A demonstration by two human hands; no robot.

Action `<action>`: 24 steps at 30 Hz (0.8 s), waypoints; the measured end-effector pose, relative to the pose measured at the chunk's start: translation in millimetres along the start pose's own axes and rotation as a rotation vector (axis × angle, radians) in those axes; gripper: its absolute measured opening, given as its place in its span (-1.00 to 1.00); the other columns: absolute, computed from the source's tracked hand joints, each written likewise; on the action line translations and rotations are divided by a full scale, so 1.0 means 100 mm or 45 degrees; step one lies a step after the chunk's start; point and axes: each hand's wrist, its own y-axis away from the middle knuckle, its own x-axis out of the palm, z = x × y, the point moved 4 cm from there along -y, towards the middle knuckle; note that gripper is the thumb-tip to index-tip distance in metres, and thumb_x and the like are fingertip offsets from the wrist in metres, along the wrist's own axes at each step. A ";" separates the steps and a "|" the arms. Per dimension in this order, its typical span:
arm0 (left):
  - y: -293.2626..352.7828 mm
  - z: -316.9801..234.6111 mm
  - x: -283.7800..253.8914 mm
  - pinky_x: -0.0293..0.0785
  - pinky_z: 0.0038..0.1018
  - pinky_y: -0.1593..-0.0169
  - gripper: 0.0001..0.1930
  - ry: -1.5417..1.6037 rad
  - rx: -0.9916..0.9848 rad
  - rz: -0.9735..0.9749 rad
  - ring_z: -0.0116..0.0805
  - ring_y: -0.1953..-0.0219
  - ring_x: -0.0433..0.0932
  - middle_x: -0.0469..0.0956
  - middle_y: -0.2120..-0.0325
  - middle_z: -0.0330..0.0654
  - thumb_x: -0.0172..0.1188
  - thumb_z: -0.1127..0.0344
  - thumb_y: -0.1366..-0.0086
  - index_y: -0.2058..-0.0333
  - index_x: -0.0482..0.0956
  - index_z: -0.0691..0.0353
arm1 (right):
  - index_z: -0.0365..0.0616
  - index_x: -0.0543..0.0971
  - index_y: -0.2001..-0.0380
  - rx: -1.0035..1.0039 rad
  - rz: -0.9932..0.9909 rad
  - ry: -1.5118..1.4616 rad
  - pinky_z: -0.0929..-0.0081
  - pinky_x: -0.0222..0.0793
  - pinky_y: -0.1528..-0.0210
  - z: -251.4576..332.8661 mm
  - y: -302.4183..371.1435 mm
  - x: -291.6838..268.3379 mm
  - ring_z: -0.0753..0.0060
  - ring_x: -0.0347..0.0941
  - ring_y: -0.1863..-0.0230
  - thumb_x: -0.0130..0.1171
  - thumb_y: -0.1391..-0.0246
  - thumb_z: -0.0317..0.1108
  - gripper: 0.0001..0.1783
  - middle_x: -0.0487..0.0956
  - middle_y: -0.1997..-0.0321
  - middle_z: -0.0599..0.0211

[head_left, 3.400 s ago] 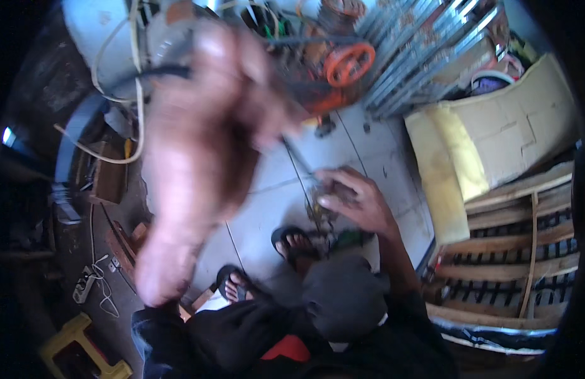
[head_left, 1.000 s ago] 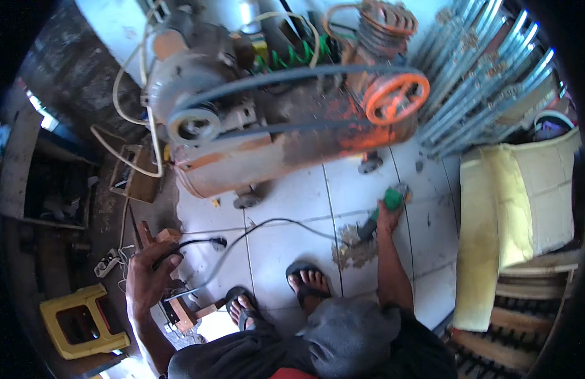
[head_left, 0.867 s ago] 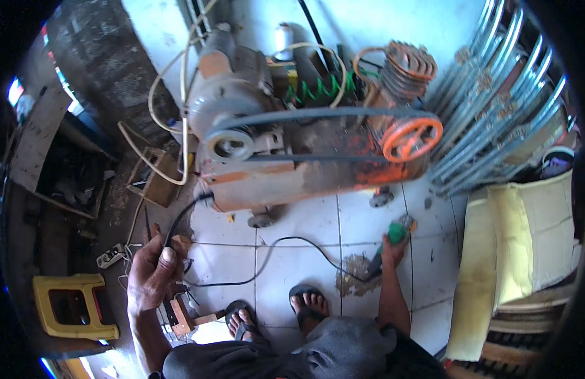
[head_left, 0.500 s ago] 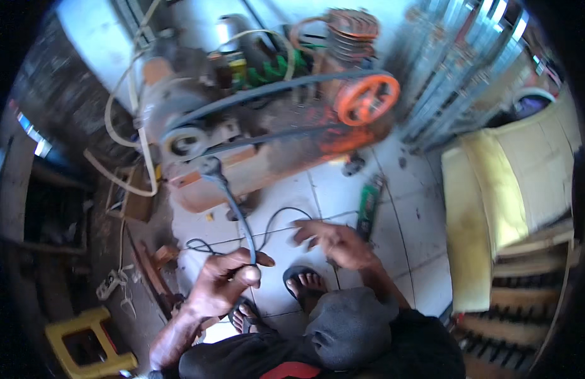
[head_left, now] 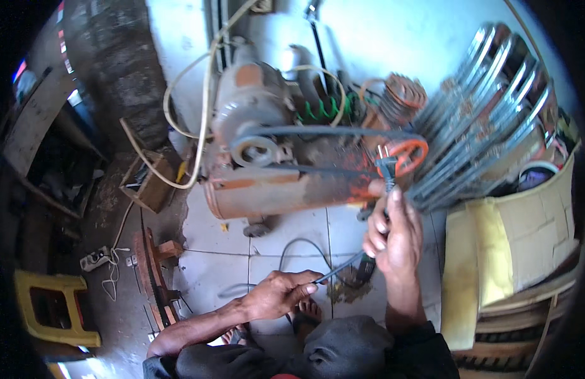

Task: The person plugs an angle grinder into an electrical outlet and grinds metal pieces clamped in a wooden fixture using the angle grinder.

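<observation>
My right hand (head_left: 396,237) is raised and closed around a dark two-pin power plug (head_left: 386,165), its prongs pointing up. From the plug a dark cable (head_left: 343,266) runs down to my left hand (head_left: 281,294), which pinches it between thumb and fingers. More of the cable loops over the tiles behind my left hand. Partly hidden below my right hand lies a dark tool (head_left: 366,268) on the floor. Beyond both hands stands a rusty belt-driven air compressor (head_left: 273,194) with an orange pulley wheel (head_left: 418,155).
To the left are a white power strip (head_left: 95,259), a wooden box (head_left: 147,183) and a yellow stool (head_left: 27,297). Metal bars (head_left: 482,120) lean against the wall at right, behind cardboard (head_left: 532,221). A pale hose (head_left: 207,107) hangs over the compressor's left side.
The plug end, dangling from my left hand before, is now in my right hand, which has moved up and right. My left hand has shifted right and lower along the cable. The view has turned.
</observation>
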 end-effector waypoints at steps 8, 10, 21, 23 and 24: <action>0.35 -0.20 -0.53 0.55 -0.14 -0.07 -0.75 -0.387 0.460 -0.759 0.07 0.05 0.60 0.66 0.10 0.04 0.20 0.40 -0.41 -0.02 0.62 0.31 | -0.20 0.65 0.03 -1.179 -0.083 1.366 0.37 0.34 0.42 1.21 -1.71 1.31 0.48 0.42 0.52 0.12 -0.37 0.08 -0.49 0.54 0.54 0.33; 0.48 -0.34 -0.70 0.55 -0.18 -0.07 -0.78 -0.275 0.422 -0.655 0.02 0.05 0.62 0.67 0.11 0.03 0.19 0.38 -0.41 0.03 0.64 0.33 | -0.20 0.68 0.04 -1.221 -0.075 1.640 0.31 0.37 0.47 1.41 -2.12 1.48 0.43 0.40 0.62 0.18 -0.27 0.21 -0.38 0.57 0.56 0.26; 1.52 -0.68 -0.40 0.60 -0.37 0.05 -0.71 -0.131 0.942 -0.411 -0.25 0.09 0.62 0.68 0.11 -0.09 0.24 0.31 -0.37 -0.01 0.67 0.27 | -0.41 0.71 0.23 -0.983 -0.118 2.147 -0.04 0.51 -0.10 1.36 -2.68 2.51 -0.38 0.60 0.00 0.05 -0.14 -0.27 -0.60 0.64 0.11 -0.38; 1.33 -0.61 -0.10 0.58 -0.30 0.03 -0.68 -0.757 0.750 -0.266 -0.20 0.11 0.61 0.67 0.19 -0.07 0.27 0.31 -0.31 0.00 0.66 0.29 | -0.40 0.71 0.17 -1.100 -0.091 2.296 -0.03 0.53 -0.09 1.42 -2.88 2.31 -0.32 0.61 -0.03 0.07 -0.13 -0.24 -0.57 0.65 0.11 -0.36; 1.26 -0.53 -0.04 0.58 -0.30 0.03 -0.68 -0.830 0.652 -0.240 -0.20 0.11 0.61 0.67 0.19 -0.07 0.27 0.31 -0.31 0.00 0.66 0.29 | -0.29 0.69 0.09 -1.183 -0.187 2.270 -0.02 0.53 -0.04 1.39 -3.02 2.31 -0.24 0.64 0.04 0.08 -0.23 -0.09 -0.52 0.67 0.16 -0.27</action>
